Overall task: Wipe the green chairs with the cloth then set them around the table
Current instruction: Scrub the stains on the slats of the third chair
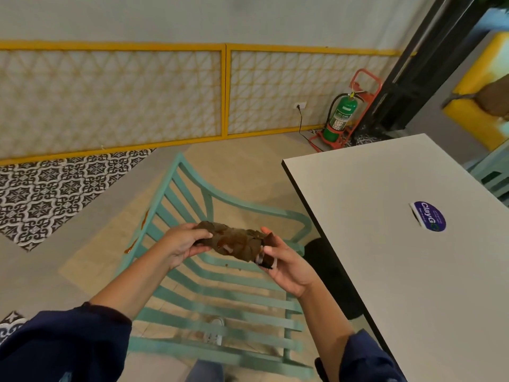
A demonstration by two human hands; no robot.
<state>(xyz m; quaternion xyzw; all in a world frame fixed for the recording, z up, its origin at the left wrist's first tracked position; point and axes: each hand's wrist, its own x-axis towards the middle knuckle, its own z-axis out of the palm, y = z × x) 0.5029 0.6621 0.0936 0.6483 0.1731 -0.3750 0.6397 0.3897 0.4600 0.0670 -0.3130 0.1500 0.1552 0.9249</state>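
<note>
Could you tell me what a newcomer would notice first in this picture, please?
First, the bunched brown cloth held between the left hand and right hand at centre frame, just above a slatted green chair. To the right lies a white table bearing a purple sticker, and a green fire extinguisher stands in a red frame by the far wall.
</note>
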